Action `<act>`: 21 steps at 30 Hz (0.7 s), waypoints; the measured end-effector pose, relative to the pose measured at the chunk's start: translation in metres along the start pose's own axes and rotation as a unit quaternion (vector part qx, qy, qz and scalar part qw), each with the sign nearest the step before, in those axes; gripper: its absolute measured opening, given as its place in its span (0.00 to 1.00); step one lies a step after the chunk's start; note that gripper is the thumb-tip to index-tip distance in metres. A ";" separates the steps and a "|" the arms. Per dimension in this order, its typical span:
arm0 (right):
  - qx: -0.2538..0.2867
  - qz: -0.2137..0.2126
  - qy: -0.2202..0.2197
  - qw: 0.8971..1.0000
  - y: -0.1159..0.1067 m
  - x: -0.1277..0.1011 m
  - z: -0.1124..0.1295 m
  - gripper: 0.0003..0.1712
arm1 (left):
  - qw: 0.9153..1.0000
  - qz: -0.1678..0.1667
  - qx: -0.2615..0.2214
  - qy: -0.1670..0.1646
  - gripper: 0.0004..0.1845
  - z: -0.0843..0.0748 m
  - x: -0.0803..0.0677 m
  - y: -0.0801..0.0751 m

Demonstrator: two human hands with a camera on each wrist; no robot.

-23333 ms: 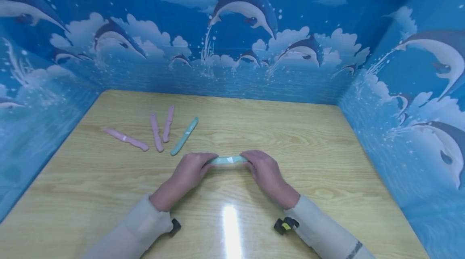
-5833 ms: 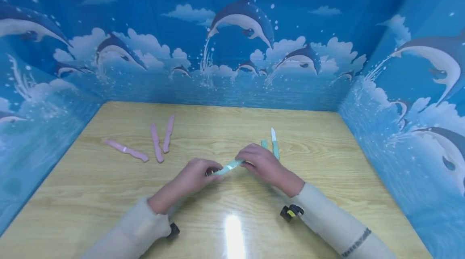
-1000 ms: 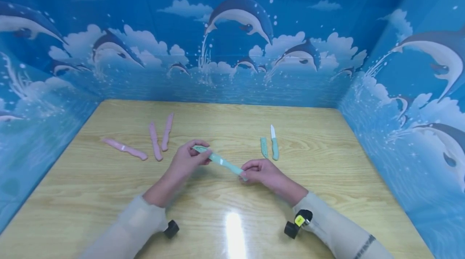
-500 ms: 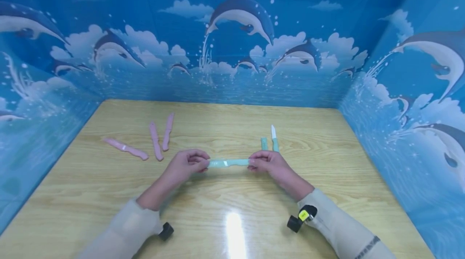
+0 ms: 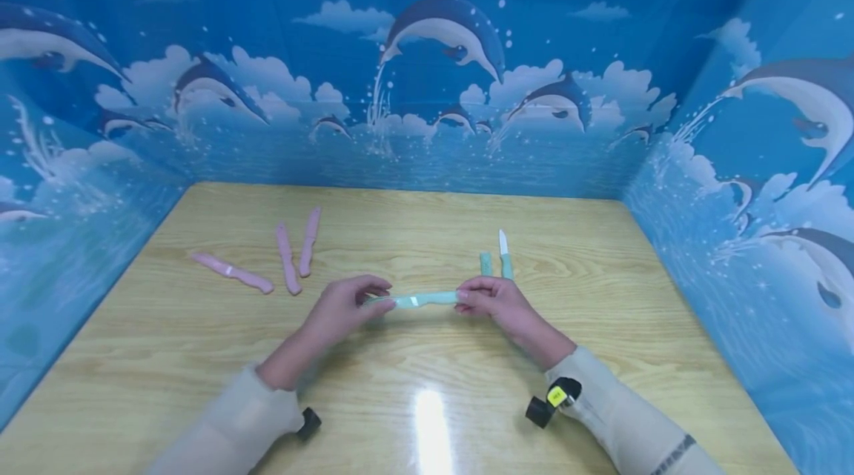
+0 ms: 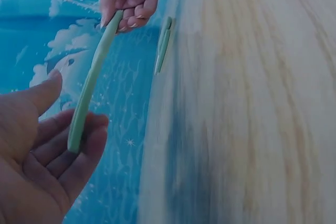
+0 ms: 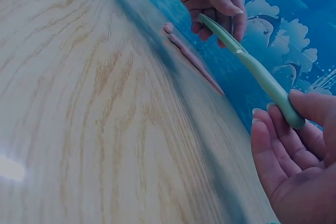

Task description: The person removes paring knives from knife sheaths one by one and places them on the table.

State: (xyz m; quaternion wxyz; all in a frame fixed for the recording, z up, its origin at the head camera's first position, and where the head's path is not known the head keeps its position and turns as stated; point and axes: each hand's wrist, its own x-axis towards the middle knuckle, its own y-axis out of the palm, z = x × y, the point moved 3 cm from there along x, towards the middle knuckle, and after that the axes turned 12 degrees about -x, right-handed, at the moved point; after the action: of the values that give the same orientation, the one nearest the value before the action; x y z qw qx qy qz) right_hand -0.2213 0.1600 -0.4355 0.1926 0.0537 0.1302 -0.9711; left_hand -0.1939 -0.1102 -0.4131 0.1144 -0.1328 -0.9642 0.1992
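A green paring knife in its green sheath (image 5: pixel 427 299) is held level over the table, with a white band at its middle. My right hand (image 5: pixel 499 303) pinches the handle end between thumb and fingers, as the right wrist view shows at the handle (image 7: pixel 269 83). My left hand (image 5: pixel 343 306) is at the sheathed end. In the left wrist view its thumb stands apart from the sheath (image 6: pixel 83 109), while the fingers lie loosely behind and under it. Beyond the right hand lie an unsheathed green knife (image 5: pixel 505 256) and an empty green sheath (image 5: pixel 485 264).
Three pink sheathed knives (image 5: pixel 287 258) lie on the left part of the wooden table (image 5: pixel 587 341). Blue dolphin-printed sheets (image 5: pixel 427 156) stand along the table's back and both sides.
The sheathed knife swung from slanting to level as the right hand rose and the left lowered. The left thumb and fingers have since loosened at the sheath. Earlier, another green knife was unsheathed at right.
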 end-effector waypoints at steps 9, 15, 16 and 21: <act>0.009 0.009 -0.013 1.000 0.003 -0.001 0.000 0.17 | 0.979 0.013 0.191 0.076 0.18 -0.015 -0.003 0.016; 0.013 0.007 -0.015 1.000 0.002 0.000 -0.001 0.15 | 0.971 0.010 0.218 0.092 0.15 -0.017 -0.004 0.019; 0.011 0.005 -0.015 1.000 0.002 0.000 -0.001 0.15 | 0.971 0.009 0.219 0.097 0.15 -0.017 -0.004 0.019; -0.070 -0.051 -0.036 0.996 0.001 -0.002 0.006 0.21 | 0.970 0.002 0.216 0.112 0.14 -0.017 -0.004 0.020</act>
State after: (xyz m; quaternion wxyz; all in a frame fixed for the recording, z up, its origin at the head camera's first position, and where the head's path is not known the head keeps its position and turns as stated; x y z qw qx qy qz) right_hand -0.2190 0.1582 -0.4298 0.1504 -0.0016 0.1937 -0.9695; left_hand -0.1809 -0.0878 -0.4071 0.2476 -0.1287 -0.8790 0.3867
